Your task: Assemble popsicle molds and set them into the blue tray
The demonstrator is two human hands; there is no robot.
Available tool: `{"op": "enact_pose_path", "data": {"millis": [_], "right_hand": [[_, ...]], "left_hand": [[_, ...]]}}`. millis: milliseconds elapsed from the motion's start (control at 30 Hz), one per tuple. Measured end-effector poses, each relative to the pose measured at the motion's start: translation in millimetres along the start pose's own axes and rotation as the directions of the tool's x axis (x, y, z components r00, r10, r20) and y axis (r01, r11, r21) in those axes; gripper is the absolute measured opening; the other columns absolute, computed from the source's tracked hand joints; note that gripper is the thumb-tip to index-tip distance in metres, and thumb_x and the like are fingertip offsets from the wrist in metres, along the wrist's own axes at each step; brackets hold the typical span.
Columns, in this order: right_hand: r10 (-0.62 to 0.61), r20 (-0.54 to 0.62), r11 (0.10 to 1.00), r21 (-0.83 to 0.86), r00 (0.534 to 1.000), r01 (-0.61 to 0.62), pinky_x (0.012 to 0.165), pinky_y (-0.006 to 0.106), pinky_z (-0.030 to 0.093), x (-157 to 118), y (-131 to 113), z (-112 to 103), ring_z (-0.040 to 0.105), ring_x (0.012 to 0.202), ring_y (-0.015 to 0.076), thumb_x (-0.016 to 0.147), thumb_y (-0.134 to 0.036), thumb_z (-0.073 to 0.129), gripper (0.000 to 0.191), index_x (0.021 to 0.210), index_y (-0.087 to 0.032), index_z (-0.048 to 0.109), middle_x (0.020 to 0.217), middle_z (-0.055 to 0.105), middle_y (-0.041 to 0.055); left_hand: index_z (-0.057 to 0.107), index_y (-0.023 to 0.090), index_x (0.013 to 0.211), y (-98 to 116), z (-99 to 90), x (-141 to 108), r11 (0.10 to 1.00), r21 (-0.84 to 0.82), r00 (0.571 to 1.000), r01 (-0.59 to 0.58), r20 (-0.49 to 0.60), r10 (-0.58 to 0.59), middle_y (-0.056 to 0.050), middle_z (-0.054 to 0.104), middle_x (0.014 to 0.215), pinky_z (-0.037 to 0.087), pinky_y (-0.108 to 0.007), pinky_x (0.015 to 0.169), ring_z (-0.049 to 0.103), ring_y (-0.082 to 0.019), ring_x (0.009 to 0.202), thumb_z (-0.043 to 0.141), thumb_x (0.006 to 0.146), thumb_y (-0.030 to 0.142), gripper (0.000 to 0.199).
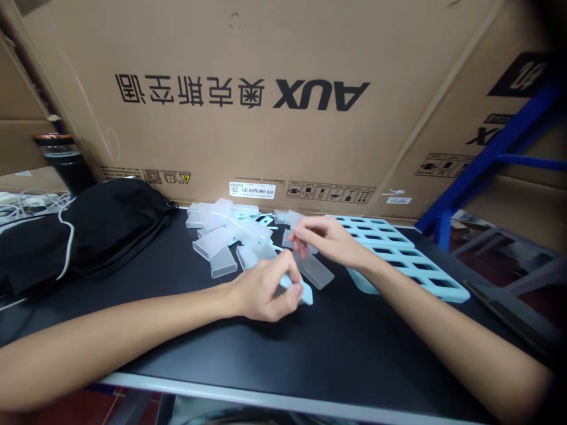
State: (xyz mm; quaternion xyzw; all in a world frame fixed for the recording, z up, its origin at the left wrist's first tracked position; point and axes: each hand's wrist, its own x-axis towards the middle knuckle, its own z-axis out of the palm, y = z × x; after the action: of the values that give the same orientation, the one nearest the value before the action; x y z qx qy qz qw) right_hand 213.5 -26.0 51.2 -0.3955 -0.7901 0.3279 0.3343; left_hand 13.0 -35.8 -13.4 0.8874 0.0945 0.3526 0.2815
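My left hand is closed around a light-blue plastic piece, whose end pokes out past the thumb and fingers. Just beyond it and to the right, my right hand hovers at the edge of the pile. Its fingers are loosely bent and slightly apart, a little blurred, and I see nothing held in them. A frosted clear plastic sleeve lies below my right hand. More frosted sleeves are heaped to the left, with thin light-blue parts among them.
A light-blue slotted tray lies right of the hands, partly behind my right forearm. A black bag and a dark tumbler stand left. A big cardboard box walls off the back. A blue metal post rises at right.
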Motion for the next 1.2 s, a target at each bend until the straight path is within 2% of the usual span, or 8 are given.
{"op": "enact_pose_path", "data": {"millis": [100, 200, 333, 567, 733, 833, 1000, 1200], "right_hand": [[-0.096, -0.025, 0.891, -0.447, 0.995, 0.075, 0.068, 0.026, 0.046, 50.2, 13.3, -12.3, 0.062, 0.070, 0.0130, 0.086, -0.030, 0.056, 0.016, 0.083, -0.016, 0.064, 0.076, 0.068, 0.0032], [0.039, 0.289, 0.676, -0.713, 0.956, 0.188, 0.072, 0.027, 0.044, 100.5, 27.0, -14.9, 0.061, 0.076, 0.0145, 0.072, -0.013, 0.060, 0.018, 0.089, -0.015, 0.068, 0.086, 0.070, 0.0049], [0.259, 0.441, 0.612, -0.763, 0.859, 0.207, 0.068, 0.026, 0.044, 134.6, 33.7, -5.9, 0.061, 0.075, 0.0146, 0.064, -0.014, 0.066, 0.041, 0.105, -0.014, 0.067, 0.093, 0.070, 0.0054], [0.336, 0.386, 0.411, -0.881, 0.859, 0.235, 0.061, 0.028, 0.040, 139.9, 37.5, 10.4, 0.061, 0.077, 0.0194, 0.064, -0.013, 0.062, 0.041, 0.104, -0.015, 0.069, 0.098, 0.068, 0.0114], [0.353, 0.326, 0.356, -0.914, 0.877, 0.196, 0.057, 0.029, 0.040, 139.0, 19.6, -6.6, 0.061, 0.074, 0.0212, 0.064, -0.014, 0.062, 0.032, 0.095, -0.011, 0.069, 0.088, 0.068, 0.0124], [0.390, 0.253, 0.422, -0.904, 0.886, 0.072, 0.059, 0.031, 0.042, 128.4, -2.6, -31.7, 0.061, 0.072, 0.0215, 0.063, -0.021, 0.068, 0.028, 0.090, -0.012, 0.068, 0.084, 0.068, 0.0109], [0.412, 0.372, 0.766, -0.636, 0.832, -0.095, 0.072, 0.033, 0.048, 92.8, -54.8, -66.1, 0.065, 0.081, 0.0212, 0.068, -0.039, 0.072, 0.027, 0.087, -0.020, 0.069, 0.086, 0.071, 0.0046], [0.469, 0.497, 0.824, -0.544, 0.730, -0.159, 0.071, 0.031, 0.048, 60.4, -84.0, -58.8, 0.065, 0.079, 0.0190, 0.068, -0.048, 0.073, 0.032, 0.085, -0.022, 0.068, 0.081, 0.070, 0.0022]], "left_hand": [[0.038, 0.020, 0.093, 0.7, 4.9, 0.7, 1.000, -0.010, 1.000, -0.027, 0.013, 0.027, -0.004, 0.062, 0.078, 0.046, -0.027, 0.057, 0.059, -0.014, 0.061, 0.040, 0.093, 0.036, 0.016], [0.036, 0.021, 0.093, -1.7, 3.7, 0.0, 1.000, -0.015, 1.000, -0.022, -0.011, 0.022, -0.007, 0.063, 0.085, 0.048, -0.029, 0.063, 0.061, -0.015, 0.068, 0.039, 0.093, 0.036, 0.015], [0.031, 0.022, 0.097, -5.5, -0.2, 2.1, 1.000, -0.007, 1.000, -0.019, 0.000, 0.019, -0.012, 0.062, 0.104, 0.050, -0.033, 0.076, 0.062, -0.017, 0.088, 0.038, 0.096, 0.034, 0.015], [0.023, 0.025, 0.104, -6.2, 1.7, 9.8, 0.986, 0.020, 0.980, -0.168, 0.115, 0.165, -0.016, 0.055, 0.122, 0.048, -0.031, 0.077, 0.061, -0.018, 0.095, 0.046, 0.096, 0.030, 0.026], [0.028, 0.022, 0.118, -6.9, 1.0, 8.1, 0.994, 0.101, 0.994, 0.029, 0.100, -0.040, -0.010, 0.059, 0.107, 0.050, -0.035, 0.078, 0.064, -0.021, 0.087, 0.050, 0.094, 0.034, 0.034], [0.029, 0.022, 0.128, -4.6, -2.3, 11.0, 0.986, 0.047, 0.984, 0.157, 0.079, -0.160, -0.009, 0.059, 0.110, 0.051, -0.035, 0.080, 0.064, -0.021, 0.090, 0.053, 0.093, 0.033, 0.044], [0.039, 0.019, 0.118, -3.4, -6.9, 16.7, 0.953, -0.026, 0.952, 0.302, 0.057, -0.300, -0.006, 0.062, 0.099, 0.049, -0.032, 0.074, 0.062, -0.020, 0.086, 0.057, 0.090, 0.036, 0.038], [0.040, 0.019, 0.109, -6.9, -6.8, 16.0, 0.952, -0.020, 0.951, 0.306, 0.050, -0.305, -0.002, 0.059, 0.086, 0.046, -0.028, 0.065, 0.058, -0.017, 0.073, 0.058, 0.088, 0.040, 0.034]]}}
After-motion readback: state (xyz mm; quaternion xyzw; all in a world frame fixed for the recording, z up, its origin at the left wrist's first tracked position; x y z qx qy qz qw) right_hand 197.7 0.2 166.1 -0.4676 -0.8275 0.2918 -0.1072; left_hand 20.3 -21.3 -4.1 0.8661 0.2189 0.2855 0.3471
